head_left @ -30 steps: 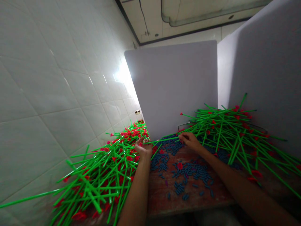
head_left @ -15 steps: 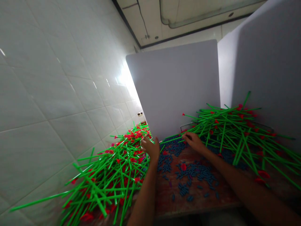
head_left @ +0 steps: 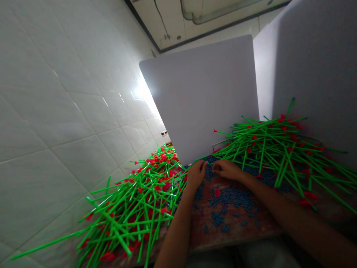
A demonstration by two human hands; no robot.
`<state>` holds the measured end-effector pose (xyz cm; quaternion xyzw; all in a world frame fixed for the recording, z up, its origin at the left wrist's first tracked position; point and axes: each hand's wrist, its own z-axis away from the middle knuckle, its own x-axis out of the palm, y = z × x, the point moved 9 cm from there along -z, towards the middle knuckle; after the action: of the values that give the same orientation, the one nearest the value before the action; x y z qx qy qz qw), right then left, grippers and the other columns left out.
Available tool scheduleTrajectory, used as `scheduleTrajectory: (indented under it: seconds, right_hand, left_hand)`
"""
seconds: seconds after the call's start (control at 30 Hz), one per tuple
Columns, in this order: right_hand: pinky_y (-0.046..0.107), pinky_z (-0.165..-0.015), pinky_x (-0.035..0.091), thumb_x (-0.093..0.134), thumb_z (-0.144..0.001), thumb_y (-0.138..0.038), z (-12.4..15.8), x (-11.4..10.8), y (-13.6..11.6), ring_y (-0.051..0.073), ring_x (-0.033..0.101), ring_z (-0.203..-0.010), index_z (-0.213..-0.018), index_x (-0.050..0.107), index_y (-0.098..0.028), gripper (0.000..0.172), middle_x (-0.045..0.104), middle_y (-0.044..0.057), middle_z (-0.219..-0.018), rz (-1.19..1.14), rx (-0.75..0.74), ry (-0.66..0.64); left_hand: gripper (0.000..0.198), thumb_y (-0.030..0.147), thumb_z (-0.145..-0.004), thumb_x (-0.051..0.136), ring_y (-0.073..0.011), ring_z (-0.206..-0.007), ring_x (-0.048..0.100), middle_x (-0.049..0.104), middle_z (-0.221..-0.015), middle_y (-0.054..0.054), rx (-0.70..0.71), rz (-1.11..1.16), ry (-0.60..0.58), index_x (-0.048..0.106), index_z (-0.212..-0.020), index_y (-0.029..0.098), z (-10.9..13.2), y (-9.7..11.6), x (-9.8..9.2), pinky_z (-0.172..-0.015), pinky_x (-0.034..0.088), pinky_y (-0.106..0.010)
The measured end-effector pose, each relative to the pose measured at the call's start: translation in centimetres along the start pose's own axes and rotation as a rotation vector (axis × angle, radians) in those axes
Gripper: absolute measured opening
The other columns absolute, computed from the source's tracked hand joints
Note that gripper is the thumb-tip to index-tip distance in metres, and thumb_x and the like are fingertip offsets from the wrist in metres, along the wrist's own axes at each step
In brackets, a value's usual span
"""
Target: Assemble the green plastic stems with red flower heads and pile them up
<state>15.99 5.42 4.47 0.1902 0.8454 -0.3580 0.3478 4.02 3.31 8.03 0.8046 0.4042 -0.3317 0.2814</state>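
Dozens of green sticks (head_left: pixel 131 212), mixed with red flared pieces (head_left: pixel 108 256), lie in a criss-cross heap at the far left, beside a white tiled wall (head_left: pixel 50 111). Next comes the left hand (head_left: pixel 196 174), just right of that heap, fingers bent and pointing inward; whether it grips anything I cannot tell. Behind it stands an upright grey panel (head_left: pixel 206 96). Small blue pegs (head_left: pixel 234 200) are strewn over the reddish bench (head_left: pixel 212 237) — one red piece (head_left: pixel 216 192) among them. The right hand (head_left: pixel 228 169) is near the left, thumb and fingers curled together; its grasp, too, is unclear. Rightmost, a second heap of green sticks (head_left: pixel 267 147) slopes down — a taller grey panel (head_left: pixel 315 74) rising behind.
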Motion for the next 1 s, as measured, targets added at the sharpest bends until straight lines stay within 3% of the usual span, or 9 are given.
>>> scheduleTrajectory:
  seconds: [0.17, 0.33, 0.53, 0.63, 0.77, 0.87, 1.0]
  right_hand:
    - [0.026, -0.072, 0.032, 0.063, -0.08, -0.038, 0.1, 1.6, -1.2, 0.018, 0.057, -0.082, -0.095, 0.066, -0.02, 0.023, 0.065, 0.002, -0.082, -0.019, -0.061, -0.04]
    - [0.023, -0.064, 0.034, 0.063, -0.08, -0.028, 0.0, 3.7, -0.8, 0.014, 0.054, -0.07, -0.087, 0.067, -0.015, 0.015, 0.063, 0.003, -0.078, -0.142, -0.009, -0.185]
    - [0.024, -0.066, 0.035, 0.065, -0.077, -0.028, -0.1, 3.9, -0.4, 0.014, 0.054, -0.069, -0.087, 0.067, -0.018, 0.014, 0.063, 0.001, -0.077, -0.089, -0.054, -0.194]
    - [0.024, -0.066, 0.038, 0.063, -0.078, -0.028, -0.6, 3.0, 0.1, 0.014, 0.056, -0.071, -0.082, 0.066, -0.016, 0.014, 0.064, 0.003, -0.078, -0.19, -0.054, -0.079]
    - [0.025, -0.062, 0.044, 0.062, -0.078, -0.04, -1.4, 0.4, 1.6, 0.014, 0.058, -0.065, -0.078, 0.064, -0.013, 0.026, 0.064, 0.004, -0.072, -0.549, 0.017, 0.132]
    - [0.026, -0.06, 0.048, 0.068, -0.069, -0.046, -1.8, -1.2, 2.4, 0.015, 0.061, -0.062, -0.078, 0.065, -0.013, 0.034, 0.066, 0.004, -0.069, -0.782, 0.065, 0.202]
    - [0.028, -0.062, 0.05, 0.074, -0.06, -0.048, -1.8, -1.9, 3.0, 0.019, 0.066, -0.067, -0.08, 0.068, -0.013, 0.041, 0.069, 0.005, -0.072, -0.912, 0.123, 0.253]
  left_hand:
    - [0.03, 0.039, -0.094, 0.036, -0.0139, -0.08, 0.055, 0.061, -0.082, -0.002, 0.036, 0.023, 0.066, 0.057, -0.086, 0.019, -0.4, 0.8, -1.3, -0.073, 0.039, -0.025]
    - [0.025, 0.036, -0.092, 0.041, -0.0163, -0.088, 0.054, 0.06, -0.086, -0.004, 0.087, 0.02, 0.105, 0.057, -0.087, 0.019, -0.5, 1.5, -1.7, -0.08, 0.04, -0.029]
    - [0.02, 0.03, -0.093, 0.039, -0.0172, -0.092, 0.052, 0.06, -0.093, -0.005, 0.113, 0.037, 0.103, 0.056, -0.096, 0.019, -0.5, 1.5, -1.5, -0.082, 0.041, -0.031]
    - [0.02, 0.03, -0.093, 0.039, -0.0175, -0.092, 0.052, 0.06, -0.094, -0.005, 0.113, 0.045, 0.109, 0.056, -0.096, 0.019, -0.5, 1.3, -1.6, -0.083, 0.041, -0.032]
    - [0.02, 0.03, -0.093, 0.039, -0.0178, -0.092, 0.052, 0.06, -0.093, -0.005, 0.111, 0.049, 0.113, 0.056, -0.097, 0.019, -0.5, 1.2, -1.7, -0.083, 0.042, -0.032]
    - [0.02, 0.03, -0.093, 0.039, -0.0177, -0.092, 0.052, 0.06, -0.092, -0.005, 0.108, 0.052, 0.115, 0.056, -0.096, 0.019, -0.5, 1.3, -1.7, -0.083, 0.042, -0.032]
    - [0.021, 0.03, -0.093, 0.038, -0.0174, -0.092, 0.053, 0.06, -0.092, -0.005, 0.113, 0.067, 0.108, 0.056, -0.096, 0.019, -0.5, 1.5, -1.7, -0.083, 0.042, -0.032]
